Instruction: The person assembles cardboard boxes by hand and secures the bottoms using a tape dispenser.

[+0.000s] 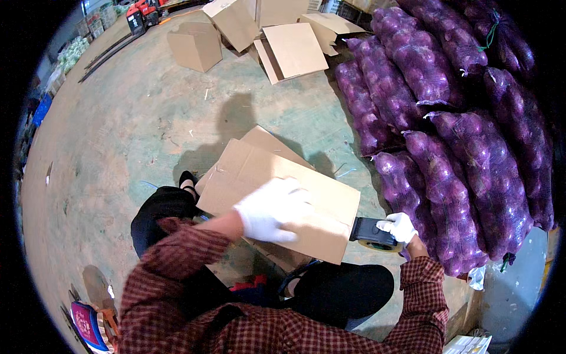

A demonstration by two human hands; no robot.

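A brown cardboard box (pixel 236 171) lies between my knees, its broad face up. My left hand (pixel 274 209), in a white glove, is over that face with fingers spread and thumb apart; motion blurs it a little, and I cannot tell whether it presses down. At the box's right edge my right hand (pixel 401 228), gloved in white too, grips a black tape dispenser (pixel 372 231). The dispenser's front end meets the box edge, and a roll of tape shows on its underside. More cardboard (pixel 274 144) sticks out behind the box.
Purple mesh sacks of onions (pixel 439 189) are piled along the right. Several cardboard boxes (pixel 295 50) stand at the far side. A red pallet truck (pixel 138 17) is at the far left. A small chair (pixel 88 324) sits at the lower left.
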